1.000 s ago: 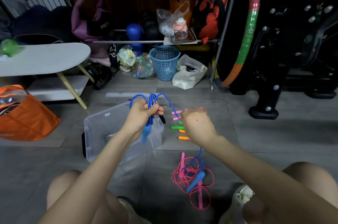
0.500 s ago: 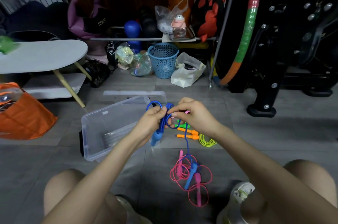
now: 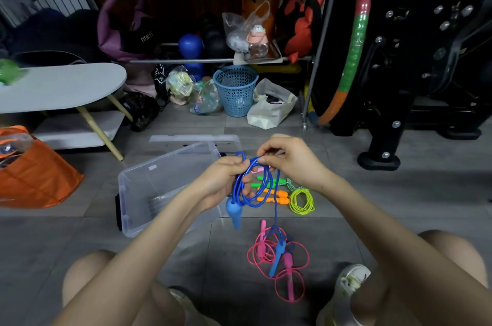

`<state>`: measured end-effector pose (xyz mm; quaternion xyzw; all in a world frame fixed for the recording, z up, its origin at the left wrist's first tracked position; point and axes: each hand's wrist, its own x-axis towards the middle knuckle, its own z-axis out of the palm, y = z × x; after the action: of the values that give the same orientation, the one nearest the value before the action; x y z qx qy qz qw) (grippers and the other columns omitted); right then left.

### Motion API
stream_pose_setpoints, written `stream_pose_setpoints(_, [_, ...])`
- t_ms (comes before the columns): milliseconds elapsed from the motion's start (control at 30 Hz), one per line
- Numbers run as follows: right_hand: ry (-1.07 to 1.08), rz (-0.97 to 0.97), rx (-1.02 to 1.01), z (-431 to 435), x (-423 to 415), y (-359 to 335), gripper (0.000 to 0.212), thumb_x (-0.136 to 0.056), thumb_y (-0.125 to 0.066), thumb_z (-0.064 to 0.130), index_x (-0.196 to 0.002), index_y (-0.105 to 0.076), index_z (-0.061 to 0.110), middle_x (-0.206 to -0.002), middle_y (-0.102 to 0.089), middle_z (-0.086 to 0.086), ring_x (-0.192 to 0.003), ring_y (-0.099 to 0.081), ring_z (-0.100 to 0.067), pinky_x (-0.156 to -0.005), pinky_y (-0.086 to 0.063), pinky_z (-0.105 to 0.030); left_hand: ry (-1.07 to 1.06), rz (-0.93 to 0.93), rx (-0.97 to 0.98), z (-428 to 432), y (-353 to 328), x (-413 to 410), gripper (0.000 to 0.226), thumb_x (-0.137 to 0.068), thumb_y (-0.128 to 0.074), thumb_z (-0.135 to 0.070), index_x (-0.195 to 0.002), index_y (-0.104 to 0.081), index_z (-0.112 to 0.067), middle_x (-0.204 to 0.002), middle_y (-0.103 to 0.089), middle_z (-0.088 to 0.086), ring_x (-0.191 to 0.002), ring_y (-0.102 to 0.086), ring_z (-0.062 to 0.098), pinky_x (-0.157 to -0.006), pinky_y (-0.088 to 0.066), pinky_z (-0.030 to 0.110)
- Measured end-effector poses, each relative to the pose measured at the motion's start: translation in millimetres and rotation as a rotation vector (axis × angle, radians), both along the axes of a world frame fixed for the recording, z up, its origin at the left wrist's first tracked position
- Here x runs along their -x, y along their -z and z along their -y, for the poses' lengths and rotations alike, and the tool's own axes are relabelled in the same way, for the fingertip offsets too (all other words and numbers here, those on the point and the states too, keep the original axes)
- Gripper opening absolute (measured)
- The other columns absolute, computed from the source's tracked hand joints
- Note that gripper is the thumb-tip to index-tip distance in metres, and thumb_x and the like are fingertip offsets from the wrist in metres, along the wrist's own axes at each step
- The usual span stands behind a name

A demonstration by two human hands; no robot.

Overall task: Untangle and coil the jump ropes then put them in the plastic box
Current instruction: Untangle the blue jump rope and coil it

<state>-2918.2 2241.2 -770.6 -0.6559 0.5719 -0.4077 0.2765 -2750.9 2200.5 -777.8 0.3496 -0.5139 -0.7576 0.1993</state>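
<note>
Rope (image 3: 234,210) coils gripped between left hand (image 3: 221,182), right hand (image 3: 290,163); box (image 3: 149,187) leftward.

Surface: grey tiled floor (image 3: 399,206). On it lay a clear plastic box (image 3: 133,192), flat clear lid (image 3: 191,138) behind; tangled pink jump rope (image 3: 290,280); coiled yellow-green rope (image 3: 302,200); blue mesh basket (image 3: 235,91); orange fabric bag (image 3: 34,176).

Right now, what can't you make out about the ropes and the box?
Head view.
- How many loops of the blue rope the left hand grips: hidden by its fingers.
- Near corner of the plastic box: covered by the left forearm.
- Whether the pink rope is knotted with the blue one: too thin.
</note>
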Motion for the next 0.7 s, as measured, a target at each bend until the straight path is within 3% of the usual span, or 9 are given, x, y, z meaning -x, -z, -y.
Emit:
stream_pose_setpoints(167, [-0.051, 0.070, 0.004, 2, 2, -1, 0.014, -0.080, -0.069, 0.008, -0.082, -0.062, 0.020, -0.092, -0.060, 0.000, -0.086, -0.057, -0.008, -0.080, -0.046, -0.022, 0.007, -0.081, -0.207, 4, -12, -4, 0.024, -0.096, -0.033, -0.010, -0.082, -0.052, -0.004, -0.047, -0.035, -0.004, -0.034, -0.026, 0.004, -0.039, -0.027, 0.016])
stream_pose_setpoints(233, [-0.070, 0.187, -0.048, 1, 0, 3, 0.019, -0.083, -0.067, 0.007, -0.087, -0.059, 0.025, -0.096, -0.062, 0.003, -0.092, -0.058, -0.006, -0.088, -0.045, -0.023, 0.019, -0.095, -0.232, 5, -14, -5, 0.024, -0.095, -0.033, -0.010, -0.081, -0.051, -0.002, -0.047, -0.034, -0.004, -0.034, -0.026, 0.003, -0.038, -0.027, 0.016])
stream_pose_setpoints(367, [-0.087, 0.420, -0.178, 1, 0, 22, 0.015, -0.089, -0.060, 0.018, -0.102, -0.061, 0.027, -0.107, -0.065, 0.000, -0.106, -0.060, -0.021, -0.091, -0.046, -0.049, 0.034, -0.121, -0.248, 8, -17, -9, 0.022, -0.091, -0.037, -0.011, -0.081, -0.053, 0.000, -0.047, -0.034, -0.004, -0.034, -0.027, 0.003, -0.038, -0.026, 0.016])
stream_pose_setpoints(433, [-0.069, 0.509, -0.249, -1, -1, 39, 0.023, -0.091, -0.056, 0.026, -0.113, -0.060, 0.024, -0.117, -0.064, -0.004, -0.115, -0.057, -0.026, -0.102, -0.040, -0.049, 0.022, -0.166, -0.266, 10, -22, -11, 0.019, -0.083, -0.042, -0.014, -0.080, -0.053, 0.001, -0.046, -0.034, -0.005, -0.034, -0.027, 0.003, -0.038, -0.026, 0.016])
stream_pose_setpoints(500, [-0.056, 0.583, -0.380, -9, -3, 61, 0.026, -0.094, -0.051, 0.019, -0.119, -0.058, 0.014, -0.117, -0.064, -0.005, -0.116, -0.057, -0.023, -0.107, -0.037, -0.044, 0.002, -0.207, -0.288, 13, -29, -14, 0.022, -0.081, -0.043, -0.016, -0.076, -0.057, 0.000, -0.046, -0.033, -0.005, -0.035, -0.028, 0.003, -0.038, -0.026, 0.016])
stream_pose_setpoints(600, [-0.062, 0.455, -0.481, -23, -5, 87, 0.009, -0.091, -0.054, 0.011, -0.095, -0.062, 0.009, -0.088, -0.066, -0.005, -0.095, -0.063, -0.022, -0.101, -0.041, -0.038, -0.026, -0.181, -0.224, 17, -38, -22, 0.025, -0.082, -0.044, -0.015, -0.073, -0.061, 0.000, -0.048, -0.032, -0.005, -0.036, -0.027, 0.003, -0.039, -0.026, 0.016])
stream_pose_setpoints(700, [0.144, 0.415, -0.436, -30, 6, 98, 0.019, -0.088, -0.058, 0.005, -0.070, -0.059, 0.007, -0.069, -0.060, -0.006, -0.066, -0.065, -0.006, -0.069, -0.047, -0.014, -0.057, -0.054, -0.075, 21, -40, -30, 0.021, -0.092, -0.040, -0.010, -0.083, -0.054, 0.002, -0.049, -0.033, -0.005, -0.038, -0.024, 0.003, -0.041, -0.026, 0.015])
